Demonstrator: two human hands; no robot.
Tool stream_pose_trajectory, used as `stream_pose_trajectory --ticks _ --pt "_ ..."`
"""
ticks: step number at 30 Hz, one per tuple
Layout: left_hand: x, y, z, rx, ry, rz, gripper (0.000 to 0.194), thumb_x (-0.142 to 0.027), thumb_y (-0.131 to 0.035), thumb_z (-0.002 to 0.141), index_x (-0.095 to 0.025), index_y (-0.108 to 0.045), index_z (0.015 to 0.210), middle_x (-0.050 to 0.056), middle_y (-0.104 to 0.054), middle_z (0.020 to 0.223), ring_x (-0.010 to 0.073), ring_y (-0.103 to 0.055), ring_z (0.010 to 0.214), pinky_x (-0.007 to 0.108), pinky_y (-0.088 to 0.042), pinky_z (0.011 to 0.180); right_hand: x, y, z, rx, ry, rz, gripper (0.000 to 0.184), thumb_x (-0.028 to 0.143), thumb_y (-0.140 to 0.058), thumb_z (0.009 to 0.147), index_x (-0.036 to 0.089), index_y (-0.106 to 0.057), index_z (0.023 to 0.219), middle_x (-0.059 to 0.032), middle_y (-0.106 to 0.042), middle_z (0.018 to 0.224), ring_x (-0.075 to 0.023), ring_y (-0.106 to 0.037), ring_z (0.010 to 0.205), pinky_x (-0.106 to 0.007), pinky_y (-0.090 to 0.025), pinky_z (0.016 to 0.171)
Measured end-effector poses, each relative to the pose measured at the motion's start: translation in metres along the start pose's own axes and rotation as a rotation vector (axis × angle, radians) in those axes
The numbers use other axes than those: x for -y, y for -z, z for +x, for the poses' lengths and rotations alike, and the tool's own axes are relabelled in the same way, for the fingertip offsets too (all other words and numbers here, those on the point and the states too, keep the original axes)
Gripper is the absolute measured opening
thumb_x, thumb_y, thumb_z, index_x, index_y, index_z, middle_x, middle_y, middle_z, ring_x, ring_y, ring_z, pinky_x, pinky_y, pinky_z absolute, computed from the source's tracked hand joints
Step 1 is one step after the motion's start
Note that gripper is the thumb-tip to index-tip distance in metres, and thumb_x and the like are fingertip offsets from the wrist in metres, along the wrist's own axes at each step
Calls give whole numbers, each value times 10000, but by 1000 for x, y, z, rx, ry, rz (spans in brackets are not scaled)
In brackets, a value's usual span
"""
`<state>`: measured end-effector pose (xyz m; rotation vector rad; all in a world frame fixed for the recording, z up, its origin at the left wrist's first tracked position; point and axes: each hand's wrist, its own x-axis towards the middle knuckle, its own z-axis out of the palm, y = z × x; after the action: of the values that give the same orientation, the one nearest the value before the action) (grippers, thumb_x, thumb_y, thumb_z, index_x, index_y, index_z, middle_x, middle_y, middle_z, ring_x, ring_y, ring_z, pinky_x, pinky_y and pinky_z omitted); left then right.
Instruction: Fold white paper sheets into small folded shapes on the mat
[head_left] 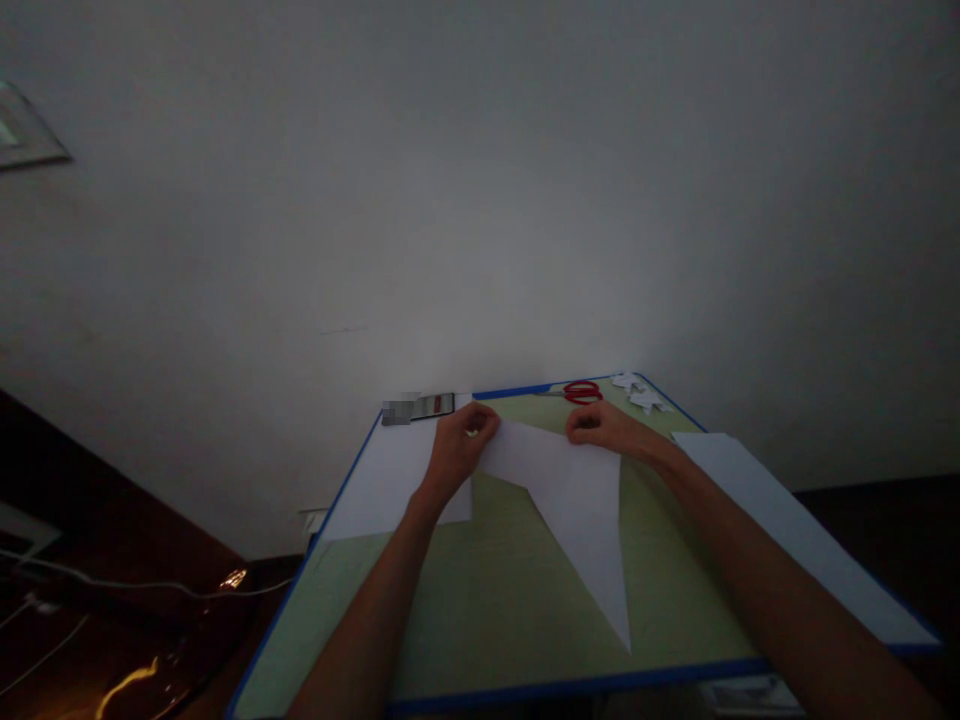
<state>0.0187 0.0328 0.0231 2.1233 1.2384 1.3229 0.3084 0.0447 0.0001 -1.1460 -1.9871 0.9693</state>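
A folded sheet of white paper (577, 500) is stretched between my two hands above the table, one long pointed corner hanging toward the front edge. My left hand (463, 440) pinches its left corner between thumb and fingers. At the upper right edge, my right hand (600, 428) is closed on the same paper, its fingers curled. Just beyond the right hand lies a pair of red-handled scissors (582, 392). White paper (390, 480) lies flat under and left of my left hand.
The green table (480, 610) has a blue rim and meets a grey wall (480, 200). A phone (433, 406) rests at the back left. Small paper cutouts (646, 400) lie at the back right. More white paper (795, 540) covers the right side. A cable (180, 588) runs at left.
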Motion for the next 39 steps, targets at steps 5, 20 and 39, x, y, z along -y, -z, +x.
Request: stream_pose_trajectory --ticks 5,20,39 --pt "12 29 9 -201 119 -36 158 -323 -669 818 -175 -706 855 30 -735 774 178 -681 729 270 -513 704 -10 13 -4 -110 -9 -27 214 378 -631 725 179 -682 667 -12 -651 645 -168 -583 633 -292 -427 615" --pt "7 -3 -3 171 185 111 14 -155 -664 781 -163 -673 774 14 -690 686 141 -650 595 250 -481 615 -25 -41 12 -330 208 -406 319 276 -590 932 203 -682 1228 -133 -666 1282 -307 -525 1251 -555 -349 1105" --pt "-1 -11 -11 462 61 80 154 -307 -673 825 -184 -764 803 23 -721 696 164 -632 656 257 -452 628 32 -54 3 -104 452 -708 162 291 -581 1008 222 -722 1048 -72 -730 1012 -242 -594 1051 -421 -314 931"
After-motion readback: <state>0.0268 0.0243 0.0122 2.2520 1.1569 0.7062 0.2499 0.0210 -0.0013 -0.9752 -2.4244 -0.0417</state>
